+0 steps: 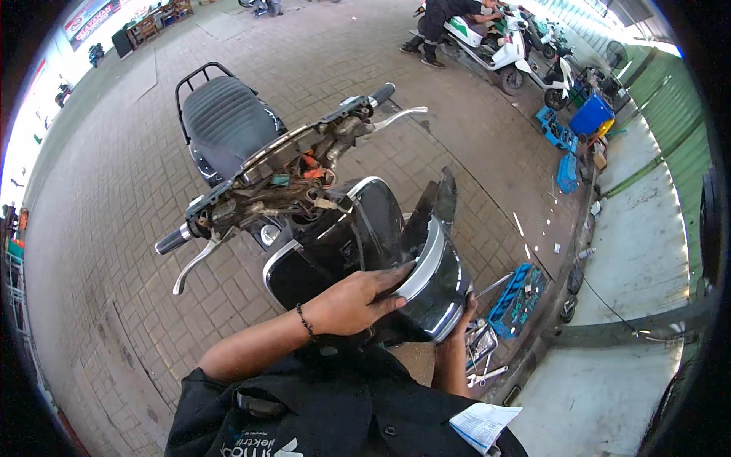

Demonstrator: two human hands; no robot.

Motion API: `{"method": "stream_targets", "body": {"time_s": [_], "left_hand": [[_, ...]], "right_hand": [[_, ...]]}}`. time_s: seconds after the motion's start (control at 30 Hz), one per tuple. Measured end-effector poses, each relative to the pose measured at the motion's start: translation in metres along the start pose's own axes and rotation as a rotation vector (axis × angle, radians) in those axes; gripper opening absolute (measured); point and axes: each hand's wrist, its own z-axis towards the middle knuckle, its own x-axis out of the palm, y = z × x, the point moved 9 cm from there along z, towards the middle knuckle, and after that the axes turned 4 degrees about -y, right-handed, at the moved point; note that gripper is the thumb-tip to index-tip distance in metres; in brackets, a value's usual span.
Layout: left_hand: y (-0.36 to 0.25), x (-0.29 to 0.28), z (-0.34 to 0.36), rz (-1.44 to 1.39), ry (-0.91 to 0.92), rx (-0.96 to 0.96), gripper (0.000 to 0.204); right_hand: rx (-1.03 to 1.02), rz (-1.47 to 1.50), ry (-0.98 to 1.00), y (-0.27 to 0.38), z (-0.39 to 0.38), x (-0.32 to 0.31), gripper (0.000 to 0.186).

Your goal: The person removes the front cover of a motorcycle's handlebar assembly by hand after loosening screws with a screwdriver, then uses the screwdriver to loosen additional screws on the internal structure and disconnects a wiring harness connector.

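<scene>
A glossy black curved scooter panel [445,293] with a silver trim band is held in front of my body, to the right of the scooter's front. My left hand [354,302], wearing a dark beaded bracelet, is closed on the panel's left edge, thumb and fingers at the silver band. Around its lower right side my right hand [461,318] is closed, with most of its fingers hidden behind the panel. Just beyond stands a black scooter [320,244]. Its handlebar [266,175] is uncovered, with wiring and orange connectors exposed.
At right on the paved floor lie a blue tool tray [518,301] and loose wrenches [486,375]. Farther back are blue toolboxes [560,133], a blue bin [591,114] and white scooters [506,53], where another person [449,19] bends over. A green-and-white wall [647,198] runs along the right.
</scene>
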Motion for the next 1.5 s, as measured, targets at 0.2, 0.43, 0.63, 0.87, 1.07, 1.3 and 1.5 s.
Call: {"method": "stream_targets", "body": {"time_s": [0.2, 0.43, 0.63, 0.87, 1.07, 1.3, 1.5], "left_hand": [[0.054, -0.030, -0.023, -0.143, -0.244, -0.306, 0.031], [0.150, -0.055, -0.043, -0.986, -0.910, -0.543, 0.028], [0.167, -0.036, -0.017, -1.376, -1.039, -0.304, 0.021], [0.163, -0.018, -0.020, -1.705, -0.949, -0.468, 0.026], [0.167, -0.008, -0.026, -1.753, -0.921, -0.474, 0.023], [0.158, -0.017, -0.020, -1.584, -0.959, -0.597, 0.028], [0.172, 0.000, -0.030, -1.647, -0.789, -0.626, 0.023]], "right_hand": [[0.019, 0.095, -0.064, -0.012, -0.009, -0.042, 0.087], [-0.027, 0.082, -0.079, -0.003, -0.023, -0.048, 0.084], [-0.071, 0.112, -0.078, -0.012, -0.033, -0.061, 0.083], [-0.059, 0.151, -0.046, -0.017, -0.051, -0.075, 0.089], [-0.068, 0.202, -0.037, -0.017, -0.063, -0.080, 0.082], [-0.038, 0.116, -0.095, -0.029, -0.074, -0.092, 0.087], [-0.042, 0.139, -0.069, -0.034, -0.081, -0.097, 0.086]]}}
